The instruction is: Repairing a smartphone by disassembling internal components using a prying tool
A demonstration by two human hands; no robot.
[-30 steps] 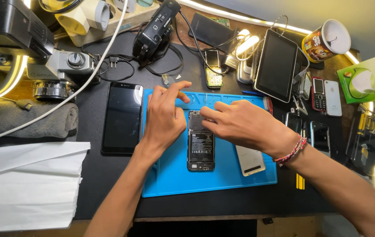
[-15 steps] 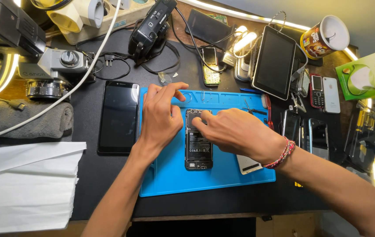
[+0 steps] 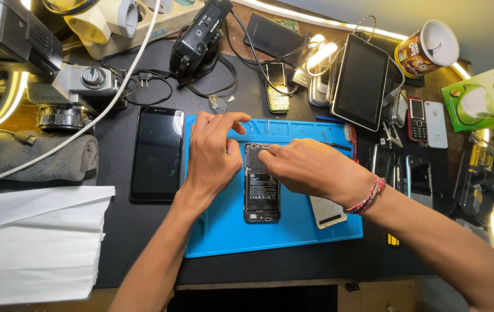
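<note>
An opened smartphone, back cover off and black battery showing, lies upright on a blue repair mat. My left hand rests on the mat just left of the phone, its fingers curled over the mat's top edge near the phone's upper left corner. My right hand, with a red-and-white cord bracelet at the wrist, reaches from the right, and its fingertips press on the phone's upper part. Whether those fingers pinch a small part or tool is hidden. A pale back cover lies partly under my right wrist.
A black phone lies face up left of the mat. Cameras, cables and a camcorder crowd the back left. A tablet, several phones, a cup and a green box stand at right. White paper covers the front left.
My right hand slid left onto the top of the opened phone. The left hand stayed beside it, its fingers curling slightly. The view shifted a little.
</note>
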